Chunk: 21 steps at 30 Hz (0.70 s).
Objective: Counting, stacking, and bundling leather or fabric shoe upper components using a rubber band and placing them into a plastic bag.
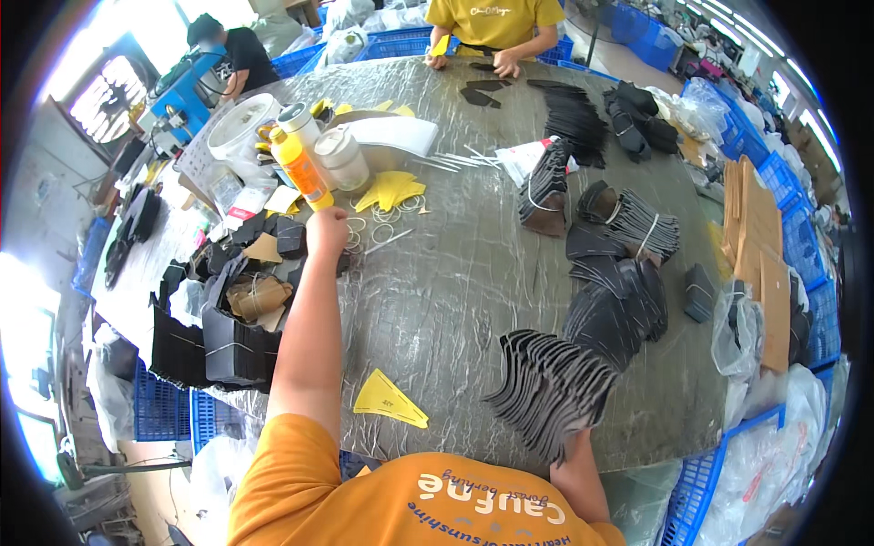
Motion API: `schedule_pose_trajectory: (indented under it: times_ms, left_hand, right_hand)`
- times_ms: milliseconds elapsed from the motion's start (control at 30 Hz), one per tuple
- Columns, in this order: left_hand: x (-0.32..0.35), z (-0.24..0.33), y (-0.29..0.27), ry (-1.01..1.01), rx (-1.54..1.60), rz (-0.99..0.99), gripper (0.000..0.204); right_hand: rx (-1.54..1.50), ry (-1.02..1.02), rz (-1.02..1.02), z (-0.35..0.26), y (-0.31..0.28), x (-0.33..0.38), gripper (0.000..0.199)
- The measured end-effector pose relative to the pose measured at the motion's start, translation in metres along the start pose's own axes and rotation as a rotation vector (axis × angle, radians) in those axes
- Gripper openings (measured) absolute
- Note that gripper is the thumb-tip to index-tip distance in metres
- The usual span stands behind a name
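My left arm stretches far across the table, and my left hand [328, 231] is closed just below a yellow bottle [301, 167]. What its fingers hold, if anything, is hidden. Several pale rubber bands [386, 216] and a thin white stick [390, 241] lie right beside it. Close to my body, my right hand [577, 444] grips the near end of a fanned stack of black cut pieces [552, 387]; the stack partly covers its fingers. A yellow triangular template [391, 399] lies flat between my arms.
More black pieces [617, 305] and a tied bundle [645, 227] lie at the right. Dark stacks [238, 350] crowd the left edge. White tubs [342, 156] stand at the far left. A person [496, 27] handles pieces across the table [428, 300]. Blue crates [696, 482] flank it.
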State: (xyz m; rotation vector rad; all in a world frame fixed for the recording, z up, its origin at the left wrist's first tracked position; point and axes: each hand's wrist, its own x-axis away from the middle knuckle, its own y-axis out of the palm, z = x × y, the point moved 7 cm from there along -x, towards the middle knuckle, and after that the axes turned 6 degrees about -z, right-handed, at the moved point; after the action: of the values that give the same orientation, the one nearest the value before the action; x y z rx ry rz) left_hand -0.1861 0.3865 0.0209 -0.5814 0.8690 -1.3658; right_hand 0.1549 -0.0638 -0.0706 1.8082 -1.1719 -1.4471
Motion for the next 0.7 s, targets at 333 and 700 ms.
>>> schedule_pose_trajectory:
  times_ms: [333, 700]
  left_hand:
    - [0.001, 0.003, 0.027, 0.005, -0.146, -0.253, 0.020]
    - [0.125, 0.153, 0.009, 0.328, 0.324, -0.755, 0.010]
  right_hand:
    - [-0.132, 0.051, 0.047, 0.006, -0.007, 0.033, 0.052]
    - [-0.162, 0.044, 0.209, -0.017, 0.021, 0.090, 0.052]
